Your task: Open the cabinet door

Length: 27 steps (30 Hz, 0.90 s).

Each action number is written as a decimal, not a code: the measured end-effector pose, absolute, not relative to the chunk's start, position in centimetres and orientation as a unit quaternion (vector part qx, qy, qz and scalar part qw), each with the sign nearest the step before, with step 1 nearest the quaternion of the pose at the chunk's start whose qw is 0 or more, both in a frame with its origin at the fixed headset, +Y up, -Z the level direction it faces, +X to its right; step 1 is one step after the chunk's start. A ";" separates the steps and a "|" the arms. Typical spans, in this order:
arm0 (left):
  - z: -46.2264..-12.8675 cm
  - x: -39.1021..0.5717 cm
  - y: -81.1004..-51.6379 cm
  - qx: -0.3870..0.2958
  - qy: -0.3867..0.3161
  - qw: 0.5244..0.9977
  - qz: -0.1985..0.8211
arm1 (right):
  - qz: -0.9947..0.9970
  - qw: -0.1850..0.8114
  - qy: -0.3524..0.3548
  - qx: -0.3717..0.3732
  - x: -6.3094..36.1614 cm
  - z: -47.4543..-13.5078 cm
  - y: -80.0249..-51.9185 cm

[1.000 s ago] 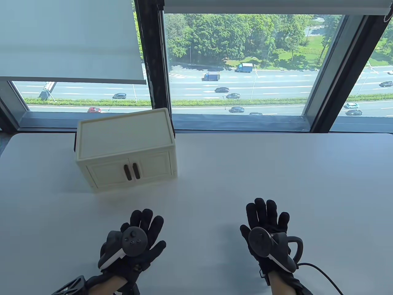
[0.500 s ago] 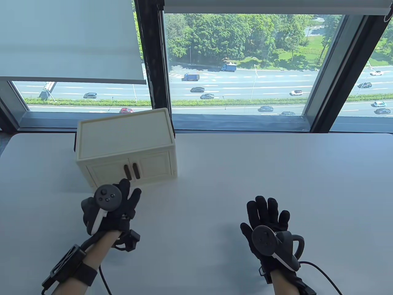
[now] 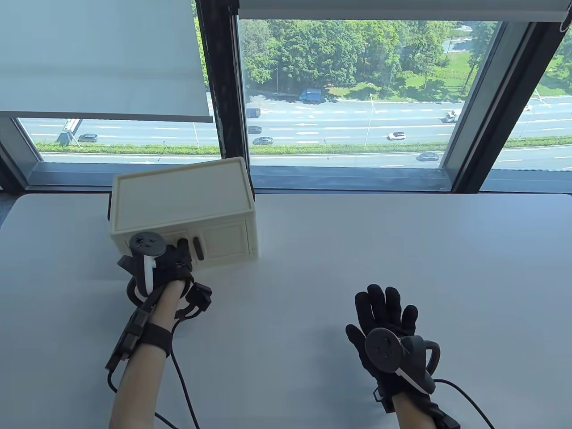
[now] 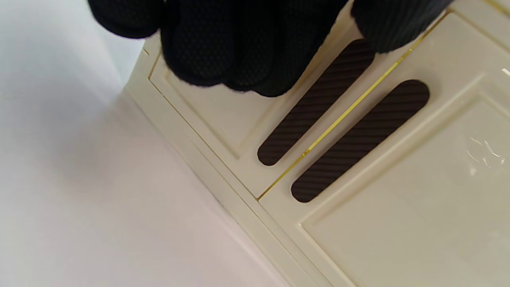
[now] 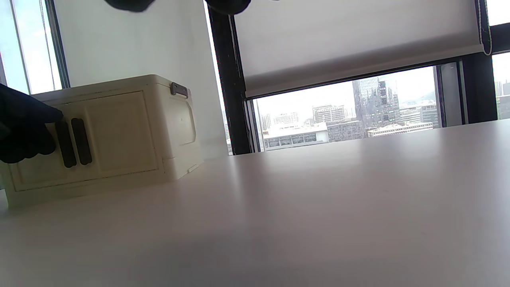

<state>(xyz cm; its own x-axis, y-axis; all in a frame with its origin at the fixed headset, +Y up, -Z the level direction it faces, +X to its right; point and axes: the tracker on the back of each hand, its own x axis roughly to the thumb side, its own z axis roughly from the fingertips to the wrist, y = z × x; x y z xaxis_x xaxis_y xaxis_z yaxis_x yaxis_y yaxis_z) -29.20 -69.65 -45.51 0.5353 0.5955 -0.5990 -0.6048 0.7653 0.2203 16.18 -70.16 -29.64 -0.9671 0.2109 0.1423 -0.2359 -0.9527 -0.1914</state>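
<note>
A small cream cabinet (image 3: 178, 201) stands at the table's back left, both doors closed. Each door has a dark upright handle at the middle seam. My left hand (image 3: 178, 250) is up against the left door. In the left wrist view its fingers (image 4: 223, 52) lie on the door panel left of the left handle (image 4: 314, 107), and one fingertip covers that handle's upper end. I cannot tell whether they pinch it. The right handle (image 4: 360, 139) is bare. My right hand (image 3: 384, 313) rests flat on the table at the front right, fingers spread and empty. The right wrist view shows the cabinet (image 5: 119, 131) at its left.
The white table (image 3: 357, 250) ends at a window sill (image 3: 348, 178) right behind the cabinet. Cables trail from both wrists, the right one (image 3: 469, 397) towards the front edge. A metal hinge (image 5: 179, 89) sits on the cabinet's right side.
My left hand has moved forward and left from the table's front to the cabinet's left door and now covers the top of the left handle. My right hand has barely moved.
</note>
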 end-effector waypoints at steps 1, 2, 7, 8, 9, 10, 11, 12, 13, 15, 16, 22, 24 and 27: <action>-45.6 -29.2 -69.7 -0.010 0.344 0.873 0.346 | 0.986 0.113 -0.104 0.059 16.2 -29.7 -70.2; -45.7 -29.1 -69.8 -0.013 0.349 0.868 0.353 | 0.986 0.113 -0.105 0.059 16.2 -29.6 -70.1; -45.8 -28.9 -70.1 -0.026 0.361 0.851 0.381 | 0.986 0.118 -0.105 0.057 16.3 -29.7 -70.1; -45.7 -28.9 -70.2 -0.030 0.365 0.843 0.393 | 0.986 0.119 -0.105 0.057 16.3 -29.7 -70.1; -45.6 -29.0 -70.4 -0.040 0.370 0.828 0.420 | 0.986 0.120 -0.105 0.056 16.3 -29.6 -70.1; -45.6 -29.1 -70.4 -0.046 0.372 0.819 0.434 | 0.986 0.120 -0.105 0.056 16.3 -29.6 -70.1; -45.5 -29.2 -70.5 -0.051 0.369 0.820 0.435 | 0.985 0.121 -0.105 0.057 16.3 -29.6 -70.1; -45.3 -29.2 -70.5 -0.052 0.366 0.826 0.426 | 0.985 0.122 -0.105 0.057 16.3 -29.7 -70.1; -45.1 -29.1 -70.6 -0.050 0.362 0.831 0.420 | 0.985 0.122 -0.105 0.057 16.3 -29.7 -70.1; -44.6 -29.1 -70.7 -0.048 0.349 0.840 0.411 | 0.985 0.122 -0.103 0.057 16.3 -29.7 -70.0; -44.2 -29.3 -70.7 -0.048 0.341 0.842 0.415 | 0.985 0.122 -0.103 0.058 16.3 -29.6 -70.0; -41.2 -30.6 -71.3 -0.044 0.289 0.866 0.406 | 0.985 0.125 -0.104 0.060 16.2 -29.5 -70.0; -39.6 -31.5 -71.5 -0.042 0.271 0.870 0.411 | 0.985 0.126 -0.103 0.061 16.2 -29.5 -70.0; -37.9 -32.7 -71.6 -0.048 0.260 0.868 0.420 | 0.985 0.125 -0.101 0.062 16.1 -29.4 -70.0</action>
<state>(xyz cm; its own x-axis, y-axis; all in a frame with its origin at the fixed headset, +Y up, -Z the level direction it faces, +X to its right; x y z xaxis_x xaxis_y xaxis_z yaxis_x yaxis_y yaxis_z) -32.68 -71.56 -37.93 0.5114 0.7050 -0.4914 -0.7546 0.6420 0.1357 16.15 -70.03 -29.44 -0.9614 0.2331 0.1464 -0.2579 -0.9487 -0.1829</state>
